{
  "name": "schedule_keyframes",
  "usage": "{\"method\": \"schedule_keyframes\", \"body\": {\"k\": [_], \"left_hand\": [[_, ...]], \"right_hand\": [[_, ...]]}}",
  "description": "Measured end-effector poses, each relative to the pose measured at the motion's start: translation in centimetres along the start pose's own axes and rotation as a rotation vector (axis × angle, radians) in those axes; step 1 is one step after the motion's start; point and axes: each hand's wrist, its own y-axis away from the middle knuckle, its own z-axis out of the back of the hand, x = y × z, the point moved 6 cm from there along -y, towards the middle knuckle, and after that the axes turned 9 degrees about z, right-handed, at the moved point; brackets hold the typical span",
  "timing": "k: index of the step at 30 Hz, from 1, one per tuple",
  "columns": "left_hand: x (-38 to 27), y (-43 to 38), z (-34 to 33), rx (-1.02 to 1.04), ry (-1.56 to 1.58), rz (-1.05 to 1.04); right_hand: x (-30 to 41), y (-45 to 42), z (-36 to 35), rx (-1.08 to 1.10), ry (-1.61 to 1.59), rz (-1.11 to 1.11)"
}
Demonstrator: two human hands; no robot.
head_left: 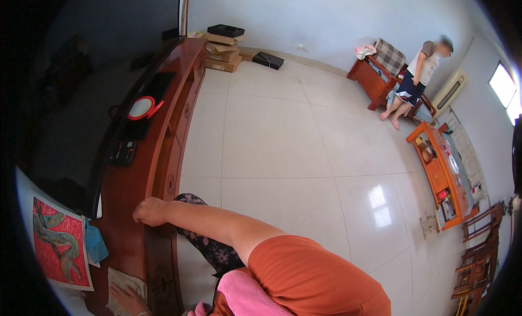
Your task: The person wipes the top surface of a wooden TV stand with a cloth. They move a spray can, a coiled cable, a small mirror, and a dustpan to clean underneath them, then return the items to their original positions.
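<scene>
A folded, greyish-beige cloth (129,280) lies on the near end of the reddish-brown wooden TV cabinet (122,201). My left hand (129,300) rests flat on that cloth, fingers spread, at the lower left. Farther along, my right hand (150,212) touches the cabinet's front edge; its fingers curl down and are partly hidden. A large black television (77,95) stands along the back of the cabinet. On the cabinet top, past my right hand, are a black electronic box (124,153) with small lights and a red-rimmed round mirror (141,108) on a black panel.
A red picture sheet (61,242) and a blue packet (96,240) hang beside the cabinet. Cardboard boxes (224,57) are stacked at its far end. Across the tiled floor (277,140), a person (420,71) stands before a wooden sofa (373,81), near a wooden coffee table (442,173).
</scene>
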Motion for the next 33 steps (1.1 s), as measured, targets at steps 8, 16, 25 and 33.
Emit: {"method": "schedule_keyframes", "body": {"k": [8, 16, 25, 33], "left_hand": [[0.5, 0.8, -0.7, 0.040, 0.075, -0.025], [0.2, 0.9, 0.0, -0.153, 0.528, -0.115], [1.4, 2.1, 0.2, -0.167, 0.543, -0.081], [0.2, 1.5, 0.7, -0.189, 0.583, -0.113]], "right_hand": [[0.6, -0.8, -0.7, 0.116, -0.077, -0.087], [1.6, 0.4, 2.1, 0.043, -0.044, -0.001], [2.7, -0.7, 1.2, 0.032, -0.073, 0.078], [2.2, -0.5, 1.3, 0.039, -0.055, 0.095]]}}
